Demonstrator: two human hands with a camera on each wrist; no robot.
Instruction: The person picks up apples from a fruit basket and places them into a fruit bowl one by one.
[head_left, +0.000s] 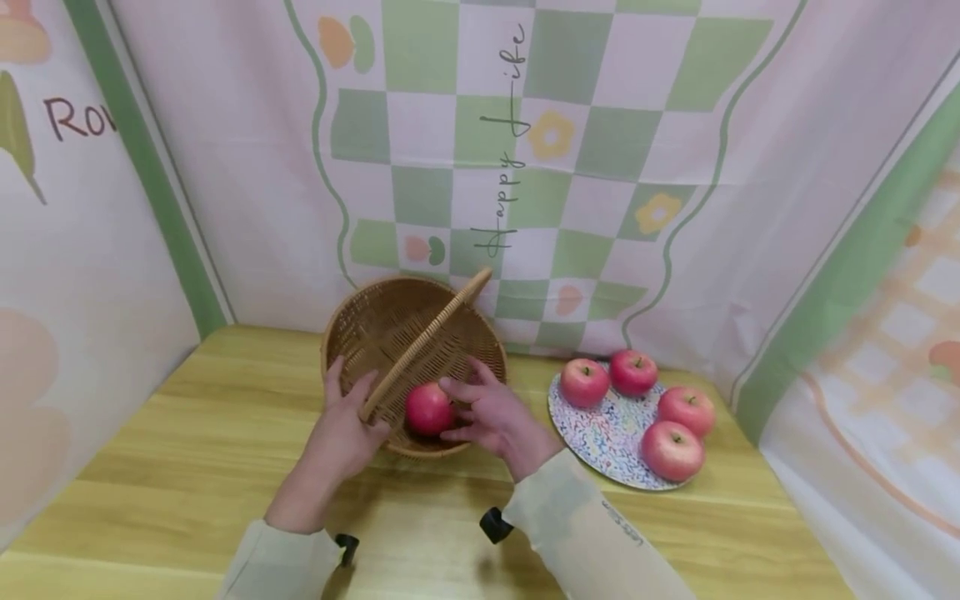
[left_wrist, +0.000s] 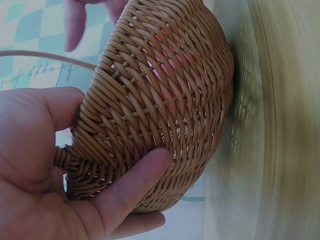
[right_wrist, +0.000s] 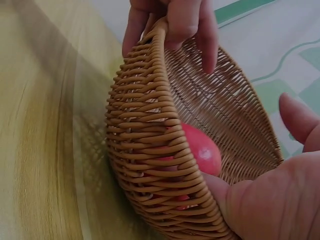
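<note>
A brown wicker basket [head_left: 367,321] with a slim arched handle [head_left: 426,337] stands on the table. Inside it, against the near side, lies one red apple [head_left: 430,409]; its colour shows through the weave in both wrist views. My left hand [head_left: 341,437] grips the basket's rim at the foot of the handle, with fingers on both sides of the wall [left_wrist: 165,115]. Over the right part of the basket is my right hand [head_left: 498,421], its fingers spread and reaching in beside the apple [right_wrist: 202,150]. The thumb is apart from the apple, and some fingertips are hidden behind the rim.
To the right, a round speckled plate [head_left: 600,433] carries several red apples, one of them a paler apple [head_left: 672,451] at the near edge. A printed checkered curtain [head_left: 555,192] hangs behind the wooden table [head_left: 187,467], with cloth walls at both sides.
</note>
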